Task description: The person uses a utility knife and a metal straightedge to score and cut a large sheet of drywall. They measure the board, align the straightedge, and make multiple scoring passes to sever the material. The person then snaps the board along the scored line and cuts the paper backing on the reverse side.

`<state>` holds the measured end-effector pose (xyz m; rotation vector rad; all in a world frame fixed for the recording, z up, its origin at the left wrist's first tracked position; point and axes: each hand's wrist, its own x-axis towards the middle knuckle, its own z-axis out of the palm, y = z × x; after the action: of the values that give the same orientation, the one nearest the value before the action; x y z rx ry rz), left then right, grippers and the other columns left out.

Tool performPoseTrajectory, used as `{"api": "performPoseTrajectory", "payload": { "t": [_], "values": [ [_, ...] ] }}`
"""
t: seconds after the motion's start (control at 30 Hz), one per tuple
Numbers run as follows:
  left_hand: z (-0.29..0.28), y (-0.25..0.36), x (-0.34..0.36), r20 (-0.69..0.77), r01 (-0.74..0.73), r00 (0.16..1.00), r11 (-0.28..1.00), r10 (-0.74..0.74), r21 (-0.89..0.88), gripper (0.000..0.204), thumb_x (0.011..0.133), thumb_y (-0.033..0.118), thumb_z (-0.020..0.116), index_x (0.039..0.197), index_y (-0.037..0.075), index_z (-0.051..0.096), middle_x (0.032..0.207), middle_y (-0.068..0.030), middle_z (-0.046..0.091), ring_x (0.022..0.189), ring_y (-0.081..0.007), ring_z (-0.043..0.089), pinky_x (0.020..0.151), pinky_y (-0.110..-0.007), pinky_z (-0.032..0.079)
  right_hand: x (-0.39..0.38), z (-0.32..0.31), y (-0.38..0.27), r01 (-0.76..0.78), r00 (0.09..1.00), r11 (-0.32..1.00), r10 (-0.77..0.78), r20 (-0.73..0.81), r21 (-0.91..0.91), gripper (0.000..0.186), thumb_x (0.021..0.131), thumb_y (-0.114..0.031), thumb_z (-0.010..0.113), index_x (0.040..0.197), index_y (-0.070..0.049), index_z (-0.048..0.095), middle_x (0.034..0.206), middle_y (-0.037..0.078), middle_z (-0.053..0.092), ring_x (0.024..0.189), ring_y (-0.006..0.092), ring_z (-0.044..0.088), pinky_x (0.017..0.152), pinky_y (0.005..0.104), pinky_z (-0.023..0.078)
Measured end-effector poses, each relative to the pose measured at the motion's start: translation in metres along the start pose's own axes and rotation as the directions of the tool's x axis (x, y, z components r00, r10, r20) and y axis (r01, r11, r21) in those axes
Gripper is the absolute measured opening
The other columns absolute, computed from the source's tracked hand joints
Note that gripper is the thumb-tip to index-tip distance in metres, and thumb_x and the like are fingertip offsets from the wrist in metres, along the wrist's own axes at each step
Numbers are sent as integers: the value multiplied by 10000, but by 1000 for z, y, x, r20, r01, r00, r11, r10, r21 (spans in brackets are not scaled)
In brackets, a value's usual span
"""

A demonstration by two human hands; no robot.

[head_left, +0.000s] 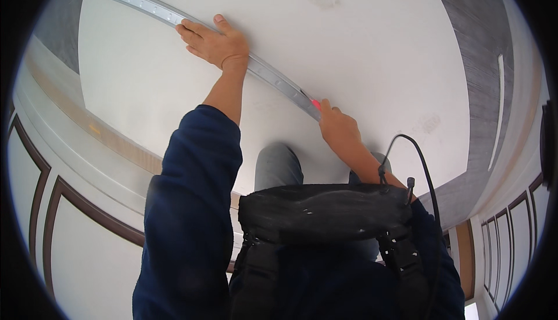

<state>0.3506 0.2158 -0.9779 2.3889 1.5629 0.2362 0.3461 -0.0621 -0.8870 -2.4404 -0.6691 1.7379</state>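
A long metal straightedge (139, 5) runs diagonally across a large white board (378, 41) below me. My left hand (218, 46) lies on the straightedge with its fingers stretched out and thumb apart, holding nothing. Farther down the straightedge, at the right, my right hand (340, 125) is closed round a red-pink knife (316, 104). The thin blade rests beside the straightedge's edge; whether it cuts into the board I cannot tell.
My knees (279, 169) are at the board's near edge, below a black chest pack (322, 212) with a looped cable. Dark grey surface (476, 41) borders the board. A white strip (495, 111) lies at the right. Brown-trimmed white panels (87, 250) show at both sides.
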Motion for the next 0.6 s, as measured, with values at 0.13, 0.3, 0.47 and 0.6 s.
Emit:
{"api": "performPoseTrajectory", "payload": {
  "t": [0.13, 0.3, 0.47, 0.6],
  "values": [
    [1, -2, 1, -8, -7, 1000, 1000, 7, 21, 793, 1007, 396, 423, 1547, -84, 95, 1621, -283, 98, 1516, -382, 127, 1223, -516, 82, -24, 17, 40, -22, 999, 1000, 22, 33, -5, 249, 966, -176, 535, 1177, -66, 460, 944, 197, 651, 810, 406, 691, 723, 504, 563],
    [-6, 7, 0, 24, 11, 1000, 1000, -10, -26, 797, 1009, 399, 421, 1542, -95, 94, 1621, -283, 97, 1517, -382, 125, 1224, -511, 82, -55, 40, 82, -102, 993, 995, 103, 57, -21, 229, 975, -178, 511, 1167, -64, 460, 961, 202, 651, 796, 413, 687, 714, 515, 561],
    [-8, 11, -2, 42, 24, 999, 999, -22, -37, 812, 1006, 412, 428, 1534, -111, 100, 1620, -286, 94, 1518, -382, 114, 1224, -512, 78, -66, 47, 98, -172, 985, 984, 169, 45, 52, 232, 976, -193, 509, 1168, -66, 485, 984, 183, 651, 879, 404, 677, 740, 505, 544],
    [-7, 2, -4, 18, -4, 1000, 999, 5, -53, 828, 1001, 423, 436, 1528, -122, 103, 1615, -299, 91, 1519, -385, 100, 1224, -514, 74, -57, 14, 111, -33, 834, 981, 131, -536, 189, 221, 956, -207, 556, 1118, -57, 576, 965, 140, 640, 894, 359, 641, 739, 466, 512]
  ]
}}
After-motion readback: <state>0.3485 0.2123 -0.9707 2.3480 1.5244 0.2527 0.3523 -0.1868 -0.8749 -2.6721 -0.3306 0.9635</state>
